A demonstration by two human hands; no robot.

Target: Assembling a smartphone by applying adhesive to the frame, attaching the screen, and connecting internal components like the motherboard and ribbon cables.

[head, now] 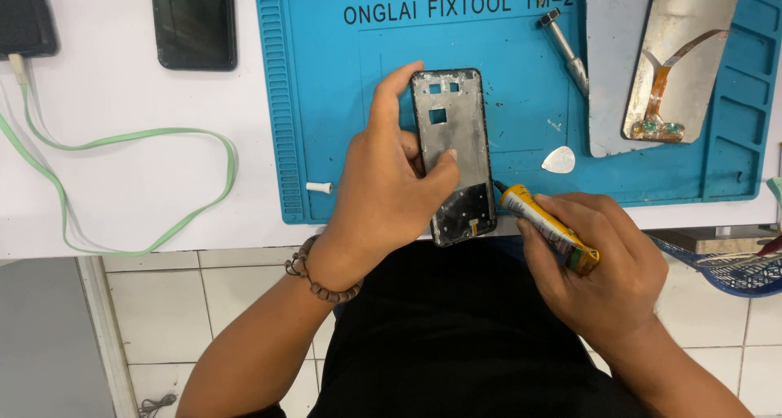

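Hands meet over the near edge of a blue silicone work mat (342,100), just above the person's dark lap. Nearest, the right hand (599,263) is closed around a small yellow glue tube (550,226), soft-walled, with a green and orange end by the palm and a thin dark nozzle that reaches the lower right edge of the phone frame (454,153). The left hand (391,194), a beaded bracelet (314,275) on its wrist, clamps that frame from its left side, thumb across the face and fingers curled round the upper corner. The frame is a bare rectangular shell with rounded corners: dull grey scuffed metal inside a thin black rim, a square cut-out and smaller openings near the top, a darker patch at the bottom. It is held upright over the near middle of the mat, its lower end hanging past the edge. A small white screw-like piece (320,187) lies at the mat's near left corner. Farther in, toward the right, rests a pale rounded plastic pick (559,160); beyond it a metal-tipped tool (564,47) lies slanted. At the far right, a grey plate (607,68) carries a screen panel (684,51) with an orange flex ribbon. Off the mat, on the white table, a green cable (147,133) loops, and a dark phone (194,20) lies at the far edge.
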